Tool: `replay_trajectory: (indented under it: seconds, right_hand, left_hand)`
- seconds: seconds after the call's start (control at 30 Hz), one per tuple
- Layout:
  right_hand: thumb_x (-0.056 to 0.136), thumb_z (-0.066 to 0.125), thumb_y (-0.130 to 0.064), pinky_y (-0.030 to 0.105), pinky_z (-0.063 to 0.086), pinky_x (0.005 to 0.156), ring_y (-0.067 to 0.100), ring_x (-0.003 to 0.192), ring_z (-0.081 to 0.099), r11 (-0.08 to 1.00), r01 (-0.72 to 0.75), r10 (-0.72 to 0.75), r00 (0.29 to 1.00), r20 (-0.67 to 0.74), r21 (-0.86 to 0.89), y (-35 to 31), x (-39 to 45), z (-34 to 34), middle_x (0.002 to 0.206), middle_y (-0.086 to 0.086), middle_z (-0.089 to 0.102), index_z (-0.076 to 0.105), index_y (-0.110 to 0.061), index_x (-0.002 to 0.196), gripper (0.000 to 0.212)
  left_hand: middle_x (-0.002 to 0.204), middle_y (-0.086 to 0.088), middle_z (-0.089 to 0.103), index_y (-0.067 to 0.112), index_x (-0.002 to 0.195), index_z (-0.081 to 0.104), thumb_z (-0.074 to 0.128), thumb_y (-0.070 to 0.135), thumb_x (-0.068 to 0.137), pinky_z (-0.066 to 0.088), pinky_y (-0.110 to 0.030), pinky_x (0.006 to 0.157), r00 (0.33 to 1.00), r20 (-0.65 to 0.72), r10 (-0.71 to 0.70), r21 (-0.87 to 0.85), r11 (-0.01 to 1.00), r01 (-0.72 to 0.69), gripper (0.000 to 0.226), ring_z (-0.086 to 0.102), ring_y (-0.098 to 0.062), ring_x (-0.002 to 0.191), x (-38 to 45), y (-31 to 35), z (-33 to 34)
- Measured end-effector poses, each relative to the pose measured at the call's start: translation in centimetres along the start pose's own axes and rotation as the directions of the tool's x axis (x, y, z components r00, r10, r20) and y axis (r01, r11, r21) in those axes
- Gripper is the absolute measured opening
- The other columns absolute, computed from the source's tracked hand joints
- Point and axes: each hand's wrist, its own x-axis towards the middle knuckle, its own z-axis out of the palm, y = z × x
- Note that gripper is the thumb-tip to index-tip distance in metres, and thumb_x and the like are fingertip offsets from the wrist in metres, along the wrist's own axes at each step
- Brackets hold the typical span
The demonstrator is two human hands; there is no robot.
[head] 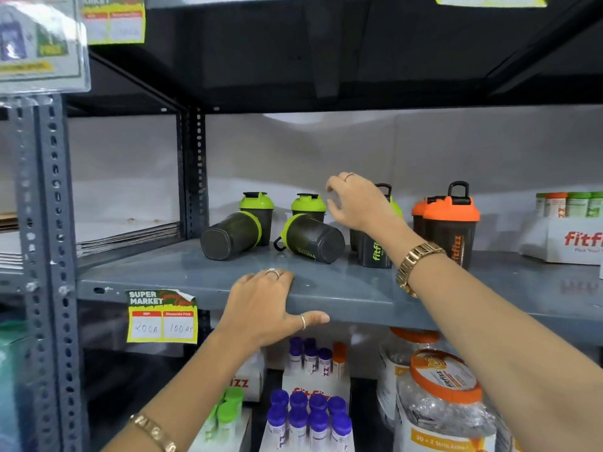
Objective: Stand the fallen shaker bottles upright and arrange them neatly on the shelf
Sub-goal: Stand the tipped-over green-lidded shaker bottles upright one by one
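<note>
My left hand [261, 308] rests flat on the front edge of the grey shelf [342, 288], fingers spread and holding nothing. My right hand [357, 203] hovers above the shelf in front of an upright green-lidded bottle [375, 249], fingers loosely curled open and gripping nothing. Two green-lidded bottles lie on their sides, left one [230, 234] and right one [313, 238], each in front of an upright green-lidded bottle, with the orange-lidded bottles [450, 226] upright to the right.
</note>
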Motion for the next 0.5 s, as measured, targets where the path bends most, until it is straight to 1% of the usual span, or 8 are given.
replay_trajectory:
  seconds: [0.07,0.17,0.27,0.33,0.4,0.5]
  right_hand:
    - [0.089,0.05,-0.023,0.038,0.046,0.089,0.033,0.111,0.056,0.999,-0.031,0.03,0.994,0.106,0.011,-1.1,0.6,0.8,0.118,0.017,0.059,0.055,-0.003,0.119,0.037]
    - [0.089,0.052,-0.033,0.038,0.045,0.092,0.035,0.117,0.054,0.995,-0.101,0.098,0.97,0.221,0.002,-2.4,1.4,2.3,0.127,0.018,0.055,0.052,-0.003,0.126,0.048]
    - [0.085,0.057,-0.046,0.039,0.046,0.09,0.037,0.118,0.053,0.98,-0.199,0.185,0.925,0.332,0.01,-3.1,2.0,3.5,0.129,0.02,0.055,0.05,-0.002,0.126,0.061]
    - [0.079,0.063,-0.053,0.036,0.047,0.085,0.035,0.116,0.056,0.969,-0.245,0.232,0.878,0.418,-0.023,-3.6,2.2,4.1,0.126,0.017,0.057,0.053,-0.002,0.122,0.067]
    - [0.073,0.07,-0.054,0.033,0.045,0.077,0.031,0.112,0.059,0.962,-0.263,0.267,0.838,0.477,-0.077,-4.0,2.3,4.6,0.122,0.013,0.062,0.057,-0.003,0.117,0.068]
    - [0.069,0.076,-0.046,0.03,0.042,0.072,0.029,0.109,0.061,0.957,-0.269,0.29,0.83,0.477,-0.114,-4.2,2.5,5.4,0.119,0.01,0.064,0.062,-0.007,0.114,0.061]
  left_hand:
    - [0.12,0.002,0.06,0.021,0.117,0.051,0.0,0.093,0.044,0.04,-0.032,0.089,1.0,-0.001,-0.014,0.016,1.0,0.014,0.115,0.054,-0.016,0.111,-0.2,-1.1,-0.1]
    - [0.121,0.001,0.06,0.02,0.117,0.052,0.004,0.094,0.045,0.04,-0.032,0.09,0.999,0.014,-0.035,0.023,0.999,0.034,0.113,0.054,-0.017,0.112,-0.3,-2.6,-0.2]
    - [0.124,0.001,0.059,0.019,0.118,0.052,0.009,0.093,0.047,0.038,-0.033,0.092,0.999,0.022,-0.043,0.017,0.999,0.043,0.111,0.053,-0.018,0.114,-0.4,-3.2,-0.1]
    - [0.127,0.002,0.058,0.02,0.12,0.051,0.018,0.091,0.051,0.036,-0.033,0.094,0.998,0.026,-0.049,-0.006,0.999,0.049,0.104,0.051,-0.017,0.116,-0.5,-3.2,0.1]
    - [0.128,0.004,0.057,0.02,0.121,0.05,0.023,0.09,0.052,0.035,-0.032,0.094,0.998,0.033,-0.052,-0.011,0.999,0.052,0.102,0.05,-0.016,0.118,-0.4,-3.2,0.1]
    - [0.13,0.006,0.055,0.021,0.123,0.05,0.021,0.09,0.05,0.034,-0.031,0.095,0.998,0.027,-0.057,-0.01,0.998,0.057,0.104,0.048,-0.015,0.119,-0.4,-3.3,0.2]
